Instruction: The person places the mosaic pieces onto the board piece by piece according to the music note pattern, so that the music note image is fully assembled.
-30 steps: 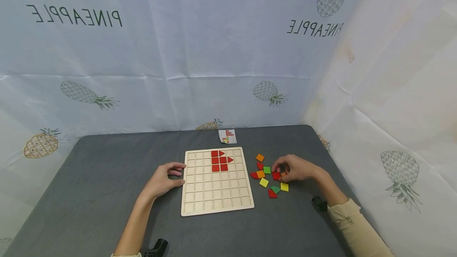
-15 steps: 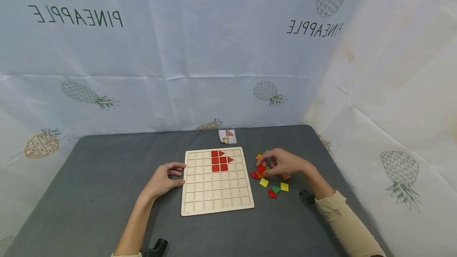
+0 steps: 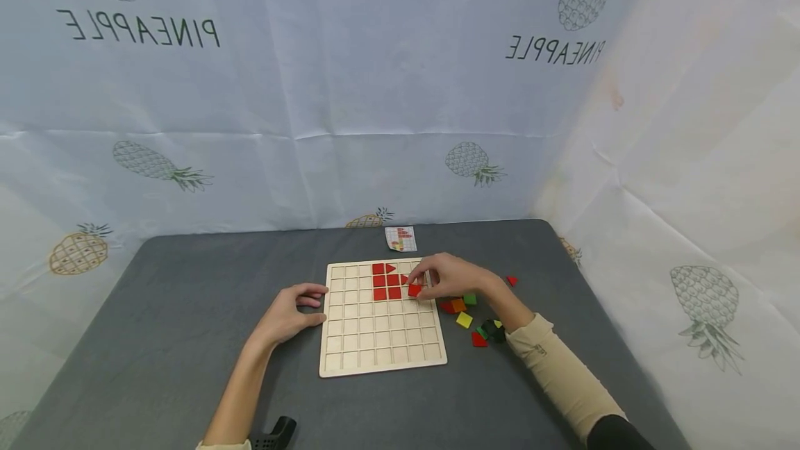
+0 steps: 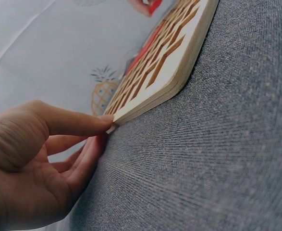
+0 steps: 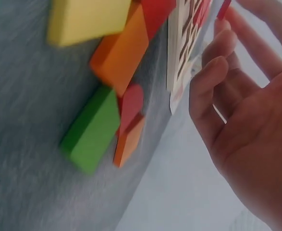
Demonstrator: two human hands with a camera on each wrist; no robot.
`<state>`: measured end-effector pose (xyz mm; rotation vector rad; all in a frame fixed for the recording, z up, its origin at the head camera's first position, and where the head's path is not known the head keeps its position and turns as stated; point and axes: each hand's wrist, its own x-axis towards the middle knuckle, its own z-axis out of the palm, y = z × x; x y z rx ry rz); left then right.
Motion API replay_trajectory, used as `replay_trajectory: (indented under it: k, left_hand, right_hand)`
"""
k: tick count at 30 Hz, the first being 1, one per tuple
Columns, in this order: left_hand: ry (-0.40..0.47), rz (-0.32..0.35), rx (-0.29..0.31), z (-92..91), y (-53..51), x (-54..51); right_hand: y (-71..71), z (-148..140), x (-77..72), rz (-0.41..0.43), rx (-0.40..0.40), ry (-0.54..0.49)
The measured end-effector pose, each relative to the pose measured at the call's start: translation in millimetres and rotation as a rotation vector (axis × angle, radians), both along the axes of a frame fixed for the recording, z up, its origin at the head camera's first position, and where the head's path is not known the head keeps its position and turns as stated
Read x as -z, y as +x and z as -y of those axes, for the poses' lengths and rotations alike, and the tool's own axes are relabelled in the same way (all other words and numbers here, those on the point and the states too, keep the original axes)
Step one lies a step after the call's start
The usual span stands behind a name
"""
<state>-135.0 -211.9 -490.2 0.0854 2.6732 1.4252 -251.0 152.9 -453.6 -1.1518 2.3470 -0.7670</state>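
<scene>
our right hand (image 3: 451,275) pinched a squarish red tile (image 3: 415,290) between nearly closed fingers over the pale wooden gridded board (image 3: 375,339), whose edge our left hand (image 3: 284,314) touched, fingers parted; square lowering seemed best.

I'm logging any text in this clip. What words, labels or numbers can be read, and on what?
"PINEAPPLE", mirror-reversed, on the backdrop cloth, head view's upper left.
"PINEAPPLE", mirror-reversed, same cloth, upper right.
Small card beyond the wooden board: any lettering is too small to read.
</scene>
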Motion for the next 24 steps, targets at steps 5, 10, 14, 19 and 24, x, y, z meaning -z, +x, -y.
replay_trajectory:
  k: [5,10,14,19,24]
  left_hand:
    - [0.001,-0.002,0.004,-1.0,-0.5,-0.5]
    - [0.003,-0.002,0.005,-0.5,-0.9,-0.5]
    - [0.0,-0.003,-0.001,-0.7,-1.0,0.1]
    - [0.0,0.002,-0.013,-1.2,-0.9,0.7]
    - [0.003,0.003,-0.008,-0.6,-0.7,0.3]
  right_hand:
    - [-2.0,10.0,5.4,-0.067,0.01,0.078]
    - [-1.3,14.7,5.6,-0.093,0.023,0.112]
    - [-1.6,16.0,5.9,-0.047,0.011,0.068]
    - [-2.3,10.8,4.2,0.005,-0.004,0.013]
    - [-3.6,-11.4,-0.7,0.0,0.031,-0.009]
